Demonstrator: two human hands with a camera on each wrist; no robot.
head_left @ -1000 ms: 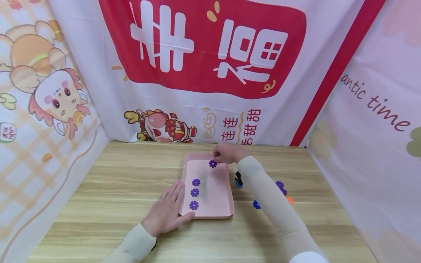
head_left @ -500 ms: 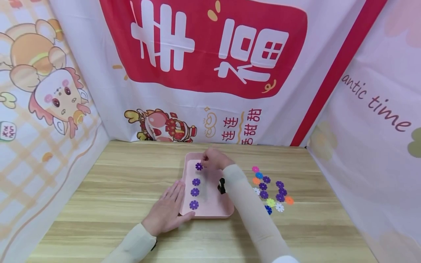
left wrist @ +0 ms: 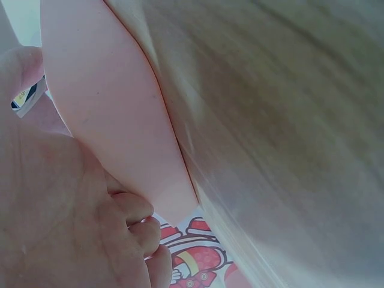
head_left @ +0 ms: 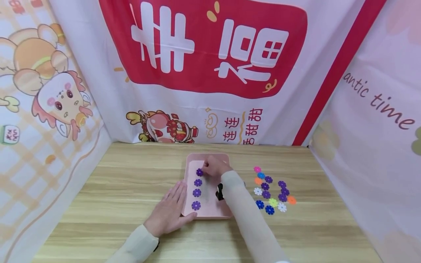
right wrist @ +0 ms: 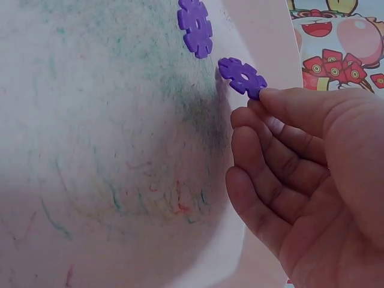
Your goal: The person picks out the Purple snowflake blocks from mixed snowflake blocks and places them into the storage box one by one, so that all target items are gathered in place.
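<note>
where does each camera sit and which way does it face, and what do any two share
Head: worn on the head, facing forward and down at the table, pink tray, coloured discs and printed cloth; left hand, right hand and sleeves show.
Left wrist: on that wrist, facing the tray's side wall and the table; the left hand's palm and fingers show.
Right wrist: on that wrist, facing the tray floor and pinched purple disc; the right hand shows.
Shared: head and right wrist both show that pinched disc.

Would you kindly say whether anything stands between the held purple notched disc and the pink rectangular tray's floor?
Nothing visible does: the right hand pinches the purple notched disc over the pink rectangular tray; the nearest laid disc sits beside it.
</note>
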